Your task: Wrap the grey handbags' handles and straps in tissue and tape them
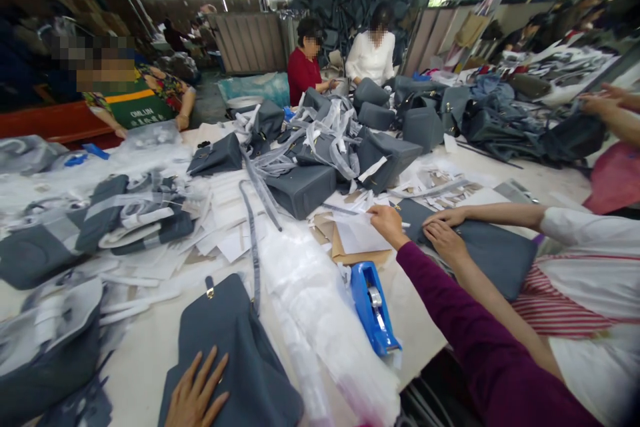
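Note:
My left hand lies with fingers spread on a dark grey-blue handbag, which rests flat near the table's front edge. The bag's flap carries a small gold clasp, and its long strap runs away from me across the table. My right hand, in a purple sleeve, reaches far forward with its fingers pinched at the edge of a white paper sheet. Brown paper lies under that sheet. Between my arms stands a blue tape dispenser, beside a bundle of clear plastic bags.
At right, a co-worker's hands press on another bag, close to my right arm. Bags and wrapped straps are heaped mid-table. More bags lie at left. Other people stand across the table.

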`<state>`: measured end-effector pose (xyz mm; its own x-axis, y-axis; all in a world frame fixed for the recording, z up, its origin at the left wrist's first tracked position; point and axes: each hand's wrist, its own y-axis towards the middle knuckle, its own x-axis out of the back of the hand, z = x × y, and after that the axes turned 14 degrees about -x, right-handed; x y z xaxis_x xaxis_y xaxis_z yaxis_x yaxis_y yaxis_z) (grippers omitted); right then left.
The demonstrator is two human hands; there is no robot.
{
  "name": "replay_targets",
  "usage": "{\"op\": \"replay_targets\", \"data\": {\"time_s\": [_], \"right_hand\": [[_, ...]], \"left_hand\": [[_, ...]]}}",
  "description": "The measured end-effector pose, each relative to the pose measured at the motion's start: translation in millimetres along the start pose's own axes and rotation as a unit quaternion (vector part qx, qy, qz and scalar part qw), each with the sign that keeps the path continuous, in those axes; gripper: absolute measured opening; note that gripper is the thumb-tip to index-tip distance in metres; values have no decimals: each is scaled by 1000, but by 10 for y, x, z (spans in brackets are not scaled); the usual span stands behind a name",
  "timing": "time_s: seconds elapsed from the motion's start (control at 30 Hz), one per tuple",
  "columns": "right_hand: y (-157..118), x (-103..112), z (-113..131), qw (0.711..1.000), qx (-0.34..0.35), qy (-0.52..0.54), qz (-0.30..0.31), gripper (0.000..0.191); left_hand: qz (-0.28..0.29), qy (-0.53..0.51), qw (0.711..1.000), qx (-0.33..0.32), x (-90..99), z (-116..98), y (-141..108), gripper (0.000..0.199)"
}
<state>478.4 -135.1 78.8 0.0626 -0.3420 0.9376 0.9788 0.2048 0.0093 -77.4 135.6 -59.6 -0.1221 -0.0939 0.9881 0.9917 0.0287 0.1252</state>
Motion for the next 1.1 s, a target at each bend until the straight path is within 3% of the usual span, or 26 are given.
{"op": "replay_targets", "data": {"time_s": [0.23,0.33,0.47,0.6,0.7,0.8,0.9,1.0,1.1], "right_hand": [[-23,51,233,997,59,-35,45,20],[-76,64,339,996,68,-48,43,20],[-26,255,506,996,70,-51,34,25],[48,513,792,991,100,-58,69,18],[-100,583,1140,985,134,-60,94,17],[-559,471,1576,969,197,-54,136,12],[-1291,215,1984,932,321,6,170,15],[-2095,-108,2247,854,459,98,224,21],[-2706,-432,2342,738,592,156,283,29]], "left_hand": [[7,1,1000,3,45,-4,5,59],[14,-4,1000,10,43,-13,-6,57],[10,1,1000,9,70,-37,-6,56],[14,-11,1000,12,99,-46,13,56],[26,-30,999,25,167,-88,27,53],[44,-70,995,48,303,-174,42,52],[66,-131,987,64,426,-233,66,54],[85,-186,975,86,497,-243,84,55],[67,-229,965,110,535,-250,78,54]]}}
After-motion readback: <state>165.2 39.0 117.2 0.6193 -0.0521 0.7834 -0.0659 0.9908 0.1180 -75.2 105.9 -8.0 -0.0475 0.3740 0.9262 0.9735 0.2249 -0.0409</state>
